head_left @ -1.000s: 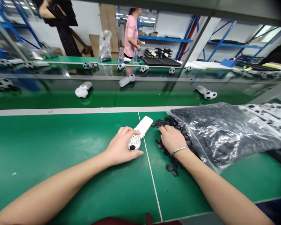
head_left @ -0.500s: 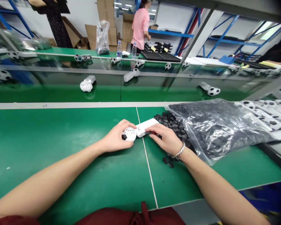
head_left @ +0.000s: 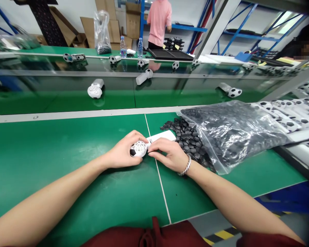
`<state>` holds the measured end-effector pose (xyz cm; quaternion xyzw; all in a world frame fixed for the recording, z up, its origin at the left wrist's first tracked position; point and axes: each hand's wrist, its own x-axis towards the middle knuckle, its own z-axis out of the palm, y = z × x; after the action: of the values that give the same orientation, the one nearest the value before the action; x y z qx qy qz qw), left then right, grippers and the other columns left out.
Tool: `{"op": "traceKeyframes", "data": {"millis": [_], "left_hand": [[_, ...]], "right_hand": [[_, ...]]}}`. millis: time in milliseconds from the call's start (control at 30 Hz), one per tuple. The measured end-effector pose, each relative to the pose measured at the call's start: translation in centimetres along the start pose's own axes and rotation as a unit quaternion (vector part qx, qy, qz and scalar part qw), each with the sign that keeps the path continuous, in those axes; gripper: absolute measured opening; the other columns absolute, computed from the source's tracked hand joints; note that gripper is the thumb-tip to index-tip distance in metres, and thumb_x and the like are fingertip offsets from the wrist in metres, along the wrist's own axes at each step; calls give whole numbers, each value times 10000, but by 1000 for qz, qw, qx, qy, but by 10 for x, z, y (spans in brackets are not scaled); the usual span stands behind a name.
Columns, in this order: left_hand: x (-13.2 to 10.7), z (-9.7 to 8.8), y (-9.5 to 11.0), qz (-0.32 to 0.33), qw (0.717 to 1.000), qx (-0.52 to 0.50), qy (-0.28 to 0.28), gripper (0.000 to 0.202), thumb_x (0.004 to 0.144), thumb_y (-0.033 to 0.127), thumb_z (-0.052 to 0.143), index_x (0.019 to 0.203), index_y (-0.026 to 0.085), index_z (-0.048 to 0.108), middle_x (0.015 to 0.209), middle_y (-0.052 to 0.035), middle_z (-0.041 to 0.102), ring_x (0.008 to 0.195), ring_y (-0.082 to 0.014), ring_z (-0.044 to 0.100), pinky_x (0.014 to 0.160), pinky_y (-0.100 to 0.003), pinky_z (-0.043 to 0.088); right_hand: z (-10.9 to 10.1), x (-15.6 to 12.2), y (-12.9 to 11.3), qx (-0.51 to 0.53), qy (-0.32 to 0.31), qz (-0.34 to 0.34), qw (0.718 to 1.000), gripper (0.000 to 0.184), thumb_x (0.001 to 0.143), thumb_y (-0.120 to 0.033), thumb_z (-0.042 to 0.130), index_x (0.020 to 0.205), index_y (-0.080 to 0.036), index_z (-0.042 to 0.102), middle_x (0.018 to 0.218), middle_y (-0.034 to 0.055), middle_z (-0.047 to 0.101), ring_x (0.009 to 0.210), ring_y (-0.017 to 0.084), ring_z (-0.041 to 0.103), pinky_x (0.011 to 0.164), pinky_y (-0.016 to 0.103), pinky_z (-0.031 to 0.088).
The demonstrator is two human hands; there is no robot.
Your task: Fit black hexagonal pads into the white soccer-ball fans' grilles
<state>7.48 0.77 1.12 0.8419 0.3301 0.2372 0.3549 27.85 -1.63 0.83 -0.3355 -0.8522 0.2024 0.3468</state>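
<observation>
A white football-headed device (head_left: 162, 136) lies on the green table, its lattice-covered ball toward the left and its plain handle toward the right. My left hand (head_left: 122, 151) is curled round the ball, thumb below and fingers above; one black patch shows beside the palm. My right hand (head_left: 168, 154) is at the neck between ball and handle, thumb and fingers drawn together; what they pinch, if anything, is too small to make out. Just right of this hand is a heap of small black pieces (head_left: 193, 139), spilling from a clear plastic bag (head_left: 239, 133).
Football-headed devices (head_left: 234, 92) lie spaced along the green conveyor belt (head_left: 170, 97) beyond the table. More white-and-black ones (head_left: 290, 120) are stacked at the right. Across the belt stand water bottles (head_left: 140, 48) and a person in a pink shirt (head_left: 159, 24).
My right hand has moved left from the handle to the neck beside the ball. The left hand keeps its hold. The view has shifted slightly, and the pink-shirted person has turned away.
</observation>
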Motion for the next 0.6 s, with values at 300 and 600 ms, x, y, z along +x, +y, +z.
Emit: {"op": "traceKeyframes", "data": {"millis": [300, 600], "left_hand": [[-1, 1, 5, -14, 1000, 2, 8, 408, 633, 153, 595, 1024, 232, 508, 1051, -25, 465, 984, -193, 497, 863, -337, 420], [3, 12, 10, -31, 997, 5, 74, 285, 667, 203, 614, 944, 215, 549, 973, -29, 502, 938, -189, 523, 861, -340, 429]], "right_hand": [[5, 0, -5, 16, 1, 23, 1000, 85, 821, -206, 541, 821, -169, 618, 764, 28, 662, 720, 121, 590, 694, 251, 477], [11, 1, -1, 36, 35, 83, 995, 67, 774, -236, 613, 746, -177, 621, 719, 10, 643, 703, 122, 588, 692, 249, 466]]}}
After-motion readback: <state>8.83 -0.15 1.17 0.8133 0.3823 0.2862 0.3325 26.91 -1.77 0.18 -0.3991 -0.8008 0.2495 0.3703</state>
